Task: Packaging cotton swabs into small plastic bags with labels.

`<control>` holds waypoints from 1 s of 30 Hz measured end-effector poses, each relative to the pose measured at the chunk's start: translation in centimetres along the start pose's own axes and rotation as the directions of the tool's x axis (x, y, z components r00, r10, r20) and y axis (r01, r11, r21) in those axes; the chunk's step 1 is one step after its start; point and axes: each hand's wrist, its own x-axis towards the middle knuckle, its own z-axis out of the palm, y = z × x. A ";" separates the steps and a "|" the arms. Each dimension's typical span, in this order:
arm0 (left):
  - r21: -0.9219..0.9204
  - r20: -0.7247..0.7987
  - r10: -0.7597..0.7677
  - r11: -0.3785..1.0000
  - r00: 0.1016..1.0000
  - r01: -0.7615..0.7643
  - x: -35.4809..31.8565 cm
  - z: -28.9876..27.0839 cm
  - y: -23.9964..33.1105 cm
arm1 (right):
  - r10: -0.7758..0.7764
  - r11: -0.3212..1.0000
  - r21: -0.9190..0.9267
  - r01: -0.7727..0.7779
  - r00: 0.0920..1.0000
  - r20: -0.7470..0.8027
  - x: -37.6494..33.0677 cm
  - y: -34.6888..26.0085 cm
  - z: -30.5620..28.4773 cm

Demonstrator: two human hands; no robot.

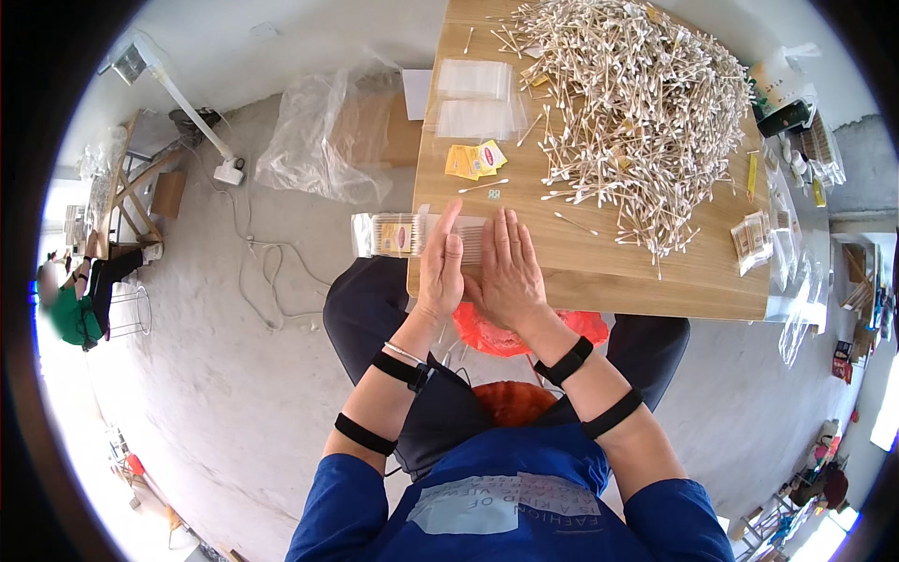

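Left hand and right hand, both flat with fingers straight and together, are pressing side by side on a clear bag of cotton swabs that is lying at the near left edge of the wooden tabletop and overhanging it. Beyond them are lying a large heap of loose cotton swabs, small yellow labels and empty clear bags.

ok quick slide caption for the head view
Both hands, left hand and right hand, press a clear bag of cotton swabs flat beside a loose swab pile.
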 end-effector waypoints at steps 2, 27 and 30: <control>-0.068 0.023 -0.004 0.998 1.000 0.005 0.2 -0.1 -0.1 | 0.004 1.000 -0.003 -0.004 1.000 0.010 -0.1 -0.4 0.1; -0.217 -0.063 -0.050 0.975 0.997 0.035 0.9 -0.8 -0.3 | 0.083 0.991 0.107 -0.085 0.996 0.022 1.4 -2.3 0.6; -0.262 0.032 -0.037 0.964 0.999 0.044 1.3 -0.9 -0.7 | 0.067 0.993 0.101 -0.066 0.998 -0.002 1.3 -2.3 0.6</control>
